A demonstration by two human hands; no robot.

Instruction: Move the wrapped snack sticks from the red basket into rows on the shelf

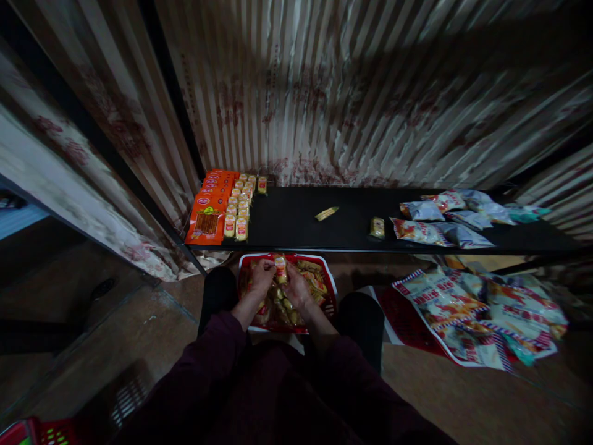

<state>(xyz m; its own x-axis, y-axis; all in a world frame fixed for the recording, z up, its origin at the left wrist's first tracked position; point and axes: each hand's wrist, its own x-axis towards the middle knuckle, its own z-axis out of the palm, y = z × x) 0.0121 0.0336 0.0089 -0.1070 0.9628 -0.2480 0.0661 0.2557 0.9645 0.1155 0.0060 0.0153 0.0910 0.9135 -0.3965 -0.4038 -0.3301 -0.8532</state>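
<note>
Between my knees stands a red basket with a white rim (331, 278), filled with small wrapped snack packs (285, 309). Over it, my left hand (262, 277) and my right hand (297, 287) hold one small yellow snack pack (280, 269) with a red and white label, fingers closed at its two sides. On the black shelf (287, 216) just beyond, similar yellow packs (241, 207) stand in rows at the left, beside overlapping orange snack bags (210, 210). A single pack (377, 228) and a thin yellow pack (327, 214) lie farther right on the shelf.
Several white and red snack bags (421, 232) lie at the shelf's right end. Below them on the floor, a second red basket (417, 321) overflows with larger bags (467, 309). A striped curtain (301, 111) hangs behind the shelf. Another red basket (55, 431) shows at lower left.
</note>
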